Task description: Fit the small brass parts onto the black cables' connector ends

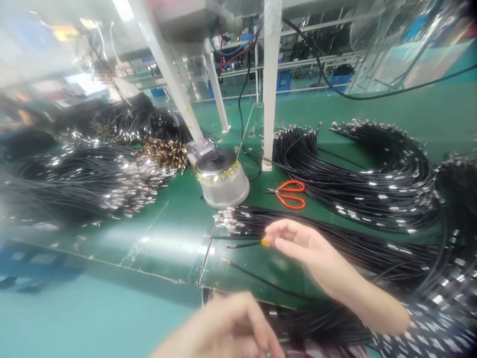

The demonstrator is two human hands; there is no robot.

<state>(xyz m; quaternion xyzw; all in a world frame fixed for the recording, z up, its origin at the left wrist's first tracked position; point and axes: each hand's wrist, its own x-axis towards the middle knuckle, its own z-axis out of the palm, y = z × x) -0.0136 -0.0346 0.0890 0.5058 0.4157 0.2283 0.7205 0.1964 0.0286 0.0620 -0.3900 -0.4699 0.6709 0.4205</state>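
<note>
My right hand [307, 246] is over a bundle of black cables [335, 234] with silvery ends. Its fingers are bent and slightly apart. A small yellow-orange covering or piece [266, 242] shows at a fingertip, close to a single black cable [244, 245]; whether the fingers touch that cable is unclear. At the bottom edge, my left hand [227, 323] is blurred and closed, its fingers curled inward. What it grips, if anything, is hidden. Between the hands, one loose black cable [261, 281] with a gold-coloured tip lies on the green tabletop [175, 238].
Orange-handled scissors [290, 194] lie beyond the right hand. A white round device [225, 189] with a black top stands by a white post [270, 99]. Large cable coils lie at right [372, 189] and left [93, 174]. A person [122, 89] is at the far left.
</note>
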